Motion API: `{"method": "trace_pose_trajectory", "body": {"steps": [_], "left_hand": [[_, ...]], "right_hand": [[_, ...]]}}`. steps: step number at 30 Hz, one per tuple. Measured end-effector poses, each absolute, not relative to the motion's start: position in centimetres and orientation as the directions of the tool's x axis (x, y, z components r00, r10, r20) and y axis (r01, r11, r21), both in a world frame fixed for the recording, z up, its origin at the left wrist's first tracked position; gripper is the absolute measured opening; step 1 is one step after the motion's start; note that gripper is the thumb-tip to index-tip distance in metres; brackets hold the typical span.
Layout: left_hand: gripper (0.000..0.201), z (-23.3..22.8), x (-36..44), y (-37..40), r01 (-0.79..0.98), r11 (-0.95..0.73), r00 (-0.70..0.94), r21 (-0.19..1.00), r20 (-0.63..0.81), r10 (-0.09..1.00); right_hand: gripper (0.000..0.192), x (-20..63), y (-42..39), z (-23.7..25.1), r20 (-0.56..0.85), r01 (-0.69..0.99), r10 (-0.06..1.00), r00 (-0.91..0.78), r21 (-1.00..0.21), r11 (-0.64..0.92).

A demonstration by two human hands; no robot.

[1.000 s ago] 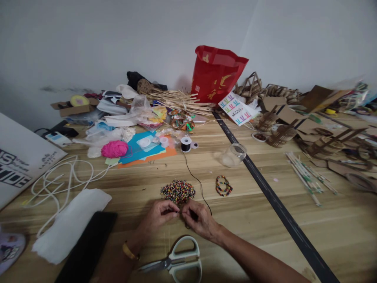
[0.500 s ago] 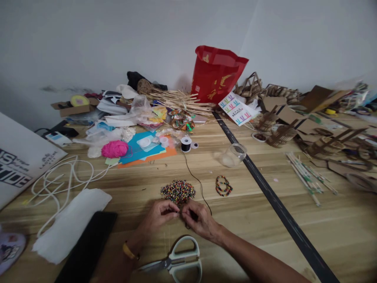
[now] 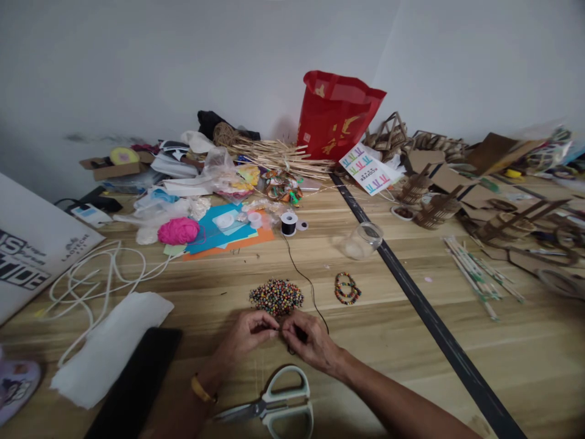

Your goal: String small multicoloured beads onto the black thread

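Note:
My left hand [image 3: 253, 332] and my right hand [image 3: 313, 342] meet fingertip to fingertip just in front of a heap of small multicoloured beads [image 3: 276, 296]. A thin black cord [image 3: 307, 275] runs from a spool [image 3: 288, 224] down to my right hand, whose thumb and forefinger pinch it. The left fingers are closed in a pinch too; whatever sits between them is too small to make out. Beaded bracelets [image 3: 347, 289] lie right of the heap. Nearest my wrists are scissors [image 3: 274, 405] with pale handles, their blades pointing left.
A clear jar [image 3: 363, 241] lies beyond the bracelets, by a dark strip [image 3: 425, 305] crossing the table. White cable [image 3: 107, 274], a white cloth [image 3: 114, 347] and a black flat object [image 3: 137, 378] are at left. Pink yarn [image 3: 178, 231], a red bag [image 3: 336, 116] and small baskets [image 3: 436, 210] stand farther back.

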State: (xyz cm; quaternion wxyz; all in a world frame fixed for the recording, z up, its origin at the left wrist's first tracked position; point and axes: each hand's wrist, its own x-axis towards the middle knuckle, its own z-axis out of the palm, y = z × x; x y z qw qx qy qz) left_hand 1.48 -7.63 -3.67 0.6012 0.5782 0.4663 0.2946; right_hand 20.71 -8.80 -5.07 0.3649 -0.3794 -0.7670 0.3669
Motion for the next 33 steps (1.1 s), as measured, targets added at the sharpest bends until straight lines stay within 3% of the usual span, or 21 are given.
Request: {"method": "trace_pose_trajectory", "body": {"steps": [33], "left_hand": [[0.015, -3.86, 1.41, -7.5, 0.172, 0.163, 0.375, 0.972, -0.217, 0.901]], "right_hand": [[0.009, 20.72, -8.87, -5.16, 0.265, 0.304, 0.864, -0.428, -0.858, 0.414]]}}
